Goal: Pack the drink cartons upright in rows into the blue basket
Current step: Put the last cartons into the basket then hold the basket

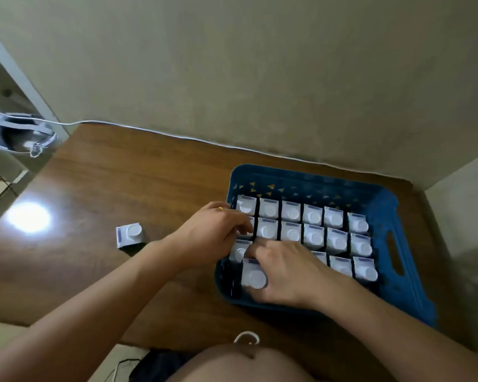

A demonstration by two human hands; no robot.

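Risk: right hand (284, 274) is seating a carton (254, 274) at the blue basket (381, 205) near-left corner w/ fingers curled round it; if it catches a neighbour, it'll tip. Left hand (218, 230) steadies the left-column cartons, fingers bent over tops. Cartons: white, round caps, upright rows. One spare carton (129, 235) on the table (122, 175), left of basket.

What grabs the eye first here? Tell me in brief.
The blue basket at right on the wooden table, packed with rows of white-capped cartons. Both hands reach into its near-left corner; the right hand holds a carton there. One lone carton stands outside, left.
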